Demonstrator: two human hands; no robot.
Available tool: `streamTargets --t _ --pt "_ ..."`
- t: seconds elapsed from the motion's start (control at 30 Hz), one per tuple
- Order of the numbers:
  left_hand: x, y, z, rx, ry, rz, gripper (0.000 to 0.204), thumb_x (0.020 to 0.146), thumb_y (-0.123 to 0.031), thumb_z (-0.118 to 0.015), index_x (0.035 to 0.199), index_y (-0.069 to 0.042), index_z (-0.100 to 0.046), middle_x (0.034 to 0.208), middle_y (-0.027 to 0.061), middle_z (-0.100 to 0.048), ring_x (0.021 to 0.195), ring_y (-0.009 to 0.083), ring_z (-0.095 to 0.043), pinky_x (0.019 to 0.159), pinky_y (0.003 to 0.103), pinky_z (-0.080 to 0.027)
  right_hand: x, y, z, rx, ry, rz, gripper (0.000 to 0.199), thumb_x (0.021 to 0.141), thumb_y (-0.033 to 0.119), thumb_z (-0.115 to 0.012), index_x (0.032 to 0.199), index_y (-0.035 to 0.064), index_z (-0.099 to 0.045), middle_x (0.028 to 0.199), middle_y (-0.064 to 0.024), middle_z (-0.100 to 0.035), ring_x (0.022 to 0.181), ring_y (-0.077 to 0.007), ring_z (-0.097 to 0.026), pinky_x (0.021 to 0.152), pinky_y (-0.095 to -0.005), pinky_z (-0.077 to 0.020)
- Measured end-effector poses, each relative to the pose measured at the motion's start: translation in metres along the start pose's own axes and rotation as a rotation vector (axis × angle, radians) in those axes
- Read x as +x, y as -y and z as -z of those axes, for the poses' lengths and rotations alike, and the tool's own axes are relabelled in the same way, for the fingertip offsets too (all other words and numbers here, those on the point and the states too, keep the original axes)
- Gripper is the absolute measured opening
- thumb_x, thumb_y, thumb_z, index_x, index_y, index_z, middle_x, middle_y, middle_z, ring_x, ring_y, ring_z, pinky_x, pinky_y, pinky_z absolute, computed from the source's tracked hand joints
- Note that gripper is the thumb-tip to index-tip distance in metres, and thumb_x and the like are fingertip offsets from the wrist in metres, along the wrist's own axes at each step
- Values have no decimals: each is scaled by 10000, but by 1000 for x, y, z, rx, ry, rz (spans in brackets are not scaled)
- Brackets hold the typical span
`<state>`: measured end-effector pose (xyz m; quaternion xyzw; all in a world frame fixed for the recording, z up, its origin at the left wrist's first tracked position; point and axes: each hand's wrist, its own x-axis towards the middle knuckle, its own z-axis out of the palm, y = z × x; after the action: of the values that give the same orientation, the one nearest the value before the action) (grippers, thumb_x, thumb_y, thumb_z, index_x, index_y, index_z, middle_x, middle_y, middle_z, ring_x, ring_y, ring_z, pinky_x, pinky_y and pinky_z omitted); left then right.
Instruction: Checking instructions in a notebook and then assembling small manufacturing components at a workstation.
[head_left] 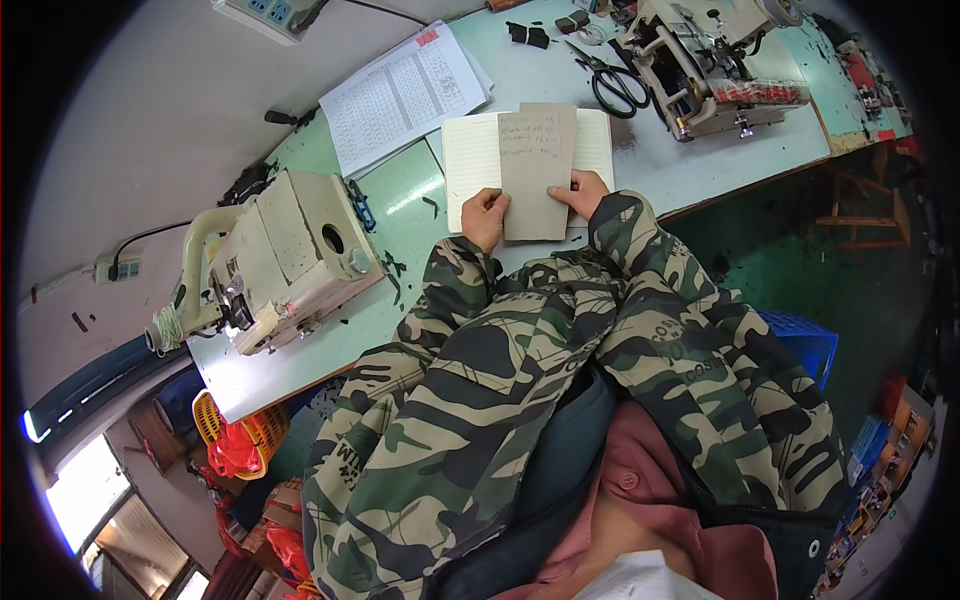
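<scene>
Between my two hands is a grey-brown piece of cardboard [530,195] with handwritten lines near its top; a second piece seems to show behind its right edge. It lies over an open lined notebook [468,160] at the table's front edge. My left hand [484,219] is closed on the cardboard's left edge, fingers curled. On the opposite edge my right hand [582,194] grips it, thumb on top and the other fingers partly hidden.
A sewing machine [290,255] stands at the left, another [700,75] at the far right. Black scissors [612,82] lie near the latter. Printed sheets [400,100] are behind the notebook. Below the table are a yellow basket [262,440], a blue crate [805,345] and a wooden stool [870,215].
</scene>
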<state>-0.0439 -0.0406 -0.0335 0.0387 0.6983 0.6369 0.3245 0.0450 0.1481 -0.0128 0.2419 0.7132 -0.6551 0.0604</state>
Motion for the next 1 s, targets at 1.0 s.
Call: streamTargets --t 1.0 --pt "5 1 5 -1 60 8 189 789 -94 -581 906 52 -610 733 45 -594 638 83 -510 578 214 -420 4 -5 3 35 36 -36 308 791 128 -617 1039 -51 -576 915 -127 -633 799 -170 -604 712 -275 -485"
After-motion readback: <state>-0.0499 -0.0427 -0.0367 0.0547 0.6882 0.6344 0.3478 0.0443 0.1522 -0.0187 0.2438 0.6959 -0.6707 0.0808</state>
